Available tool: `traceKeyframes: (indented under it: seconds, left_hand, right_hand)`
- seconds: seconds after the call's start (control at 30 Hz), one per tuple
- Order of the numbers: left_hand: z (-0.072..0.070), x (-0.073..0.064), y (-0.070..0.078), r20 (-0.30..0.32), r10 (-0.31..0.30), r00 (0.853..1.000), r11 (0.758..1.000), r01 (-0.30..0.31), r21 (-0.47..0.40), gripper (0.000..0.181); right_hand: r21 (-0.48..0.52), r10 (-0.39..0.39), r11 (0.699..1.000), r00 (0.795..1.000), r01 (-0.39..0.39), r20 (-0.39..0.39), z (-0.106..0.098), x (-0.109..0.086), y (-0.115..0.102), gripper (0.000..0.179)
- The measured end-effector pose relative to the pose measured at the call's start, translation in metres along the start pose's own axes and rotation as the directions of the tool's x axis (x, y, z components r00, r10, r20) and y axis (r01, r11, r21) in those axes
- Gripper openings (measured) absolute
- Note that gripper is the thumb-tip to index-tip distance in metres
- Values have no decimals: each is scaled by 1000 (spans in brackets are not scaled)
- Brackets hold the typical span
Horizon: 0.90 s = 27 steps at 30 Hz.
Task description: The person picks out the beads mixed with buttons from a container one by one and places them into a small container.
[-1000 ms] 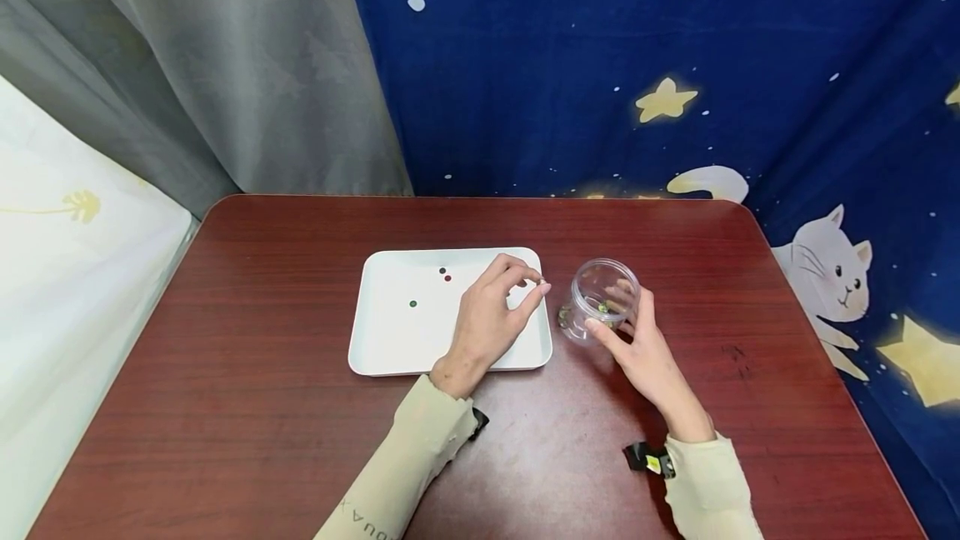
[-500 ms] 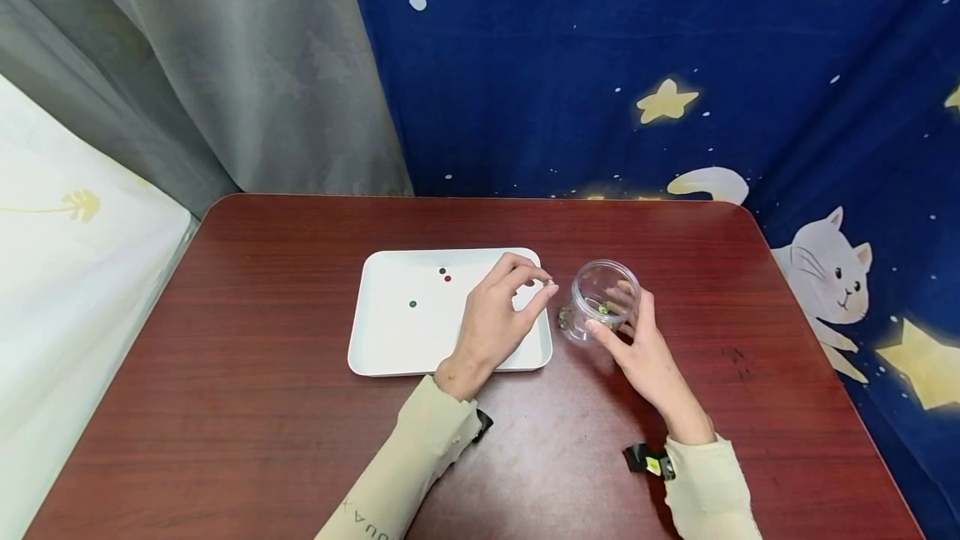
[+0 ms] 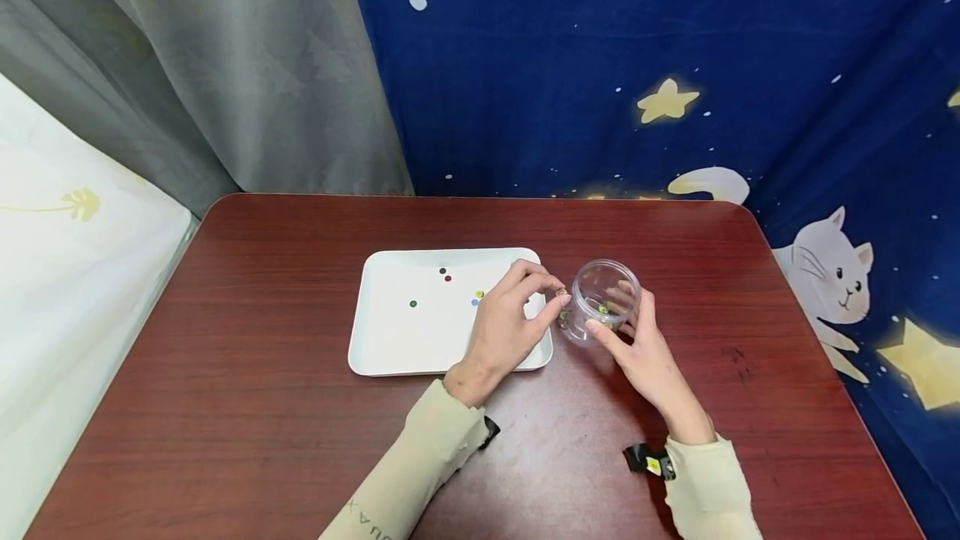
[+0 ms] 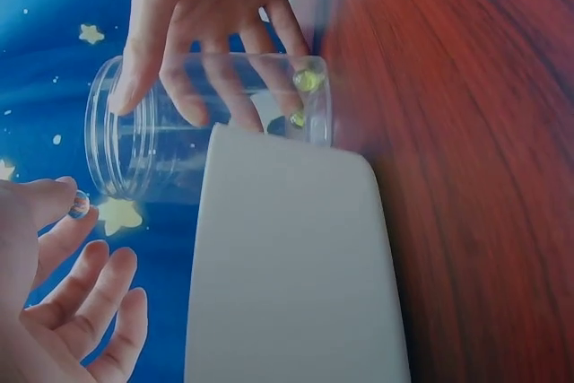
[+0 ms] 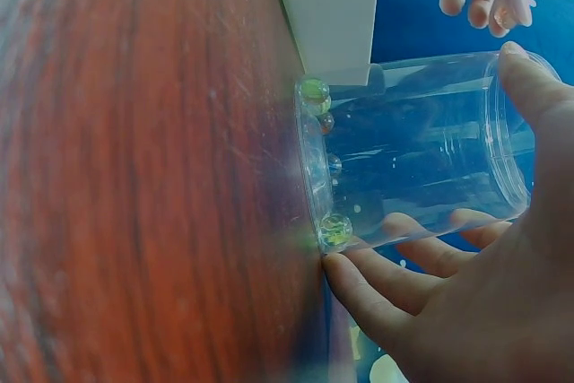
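Observation:
My left hand (image 3: 502, 327) pinches a small clear glass marble (image 4: 79, 204) between thumb and forefinger, just left of the jar's mouth. The other left fingers are loosely bent. A clear plastic jar (image 5: 413, 141) stands upright on the table, its top uncovered. My right hand (image 3: 648, 357) holds the jar from the right, thumb near the rim and fingers round the far side. Several marbles lie on the jar's bottom, among them a yellow-green marble (image 4: 308, 80) and a brownish marble (image 5: 326, 122).
A white tray (image 3: 405, 348) lies left of the jar. On it are a green marble (image 3: 413, 303), a red marble (image 3: 447, 278), a dark marble (image 3: 442, 271), a yellow marble (image 3: 480, 294) and a blue marble (image 3: 475, 302). Curtains hang behind the reddish-brown table (image 3: 262, 315).
My left hand has moved right with the marble, from over the tray to the jar's side. The yellow and blue marbles have come into sight. The right hand and jar have stayed put.

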<state>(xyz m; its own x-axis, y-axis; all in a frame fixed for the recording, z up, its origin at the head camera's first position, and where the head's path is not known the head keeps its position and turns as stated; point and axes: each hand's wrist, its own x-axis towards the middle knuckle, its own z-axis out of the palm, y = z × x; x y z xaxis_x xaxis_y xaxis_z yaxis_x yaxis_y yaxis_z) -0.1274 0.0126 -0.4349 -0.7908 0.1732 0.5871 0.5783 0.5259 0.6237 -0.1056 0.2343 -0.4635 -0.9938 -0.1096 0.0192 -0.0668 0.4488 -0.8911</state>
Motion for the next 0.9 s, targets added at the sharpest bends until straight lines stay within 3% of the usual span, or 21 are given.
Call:
traceKeyframes:
  seconds: [0.9]
  left_hand:
    - [4, 2, 10, -1, -21, 1000, 999, 21, -24, 14]
  right_hand:
    - [15, -13, 1000, 1000, 13, 11, -1, 1, 3, 77]
